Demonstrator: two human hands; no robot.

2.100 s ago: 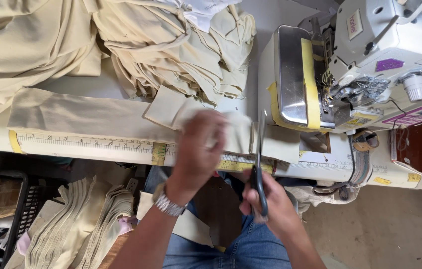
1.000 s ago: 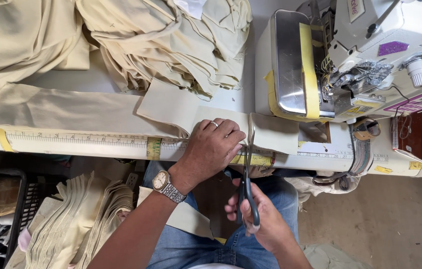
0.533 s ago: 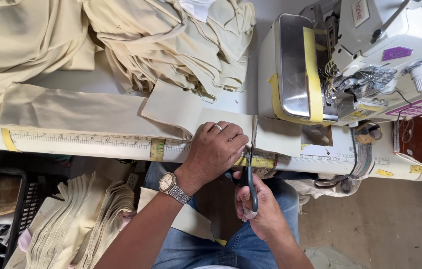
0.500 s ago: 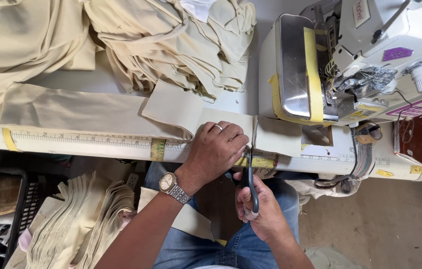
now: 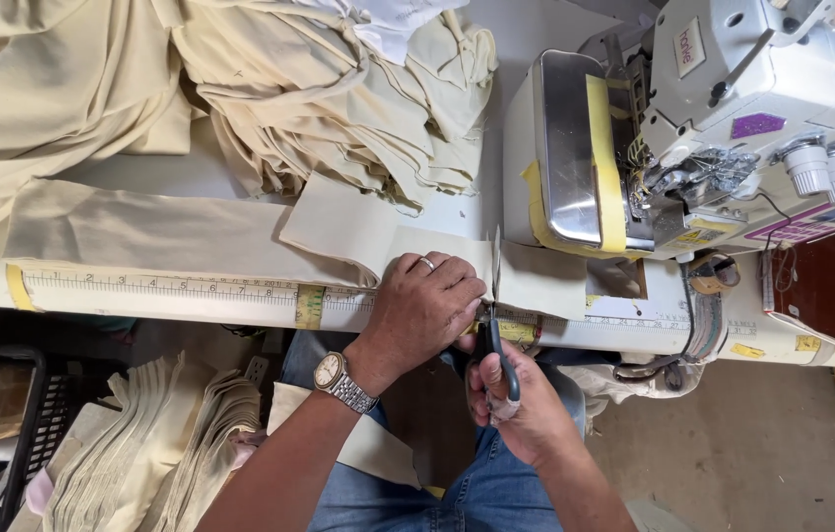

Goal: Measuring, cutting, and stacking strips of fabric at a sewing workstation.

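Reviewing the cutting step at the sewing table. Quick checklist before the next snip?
1. Left hand pressing cream fabric strip flat: ok.
2. Right hand grip on scissors: ok.
3. Blades crossing the strip at the table edge, beside the printed ruler: ok.
4. Left fingertips clear of blades: cannot tell, they look very close.
5. Sewing machine clear of the cut line: ok.

Matt cream cloth strip [image 5: 437, 251], steel scissors [image 5: 494, 296]
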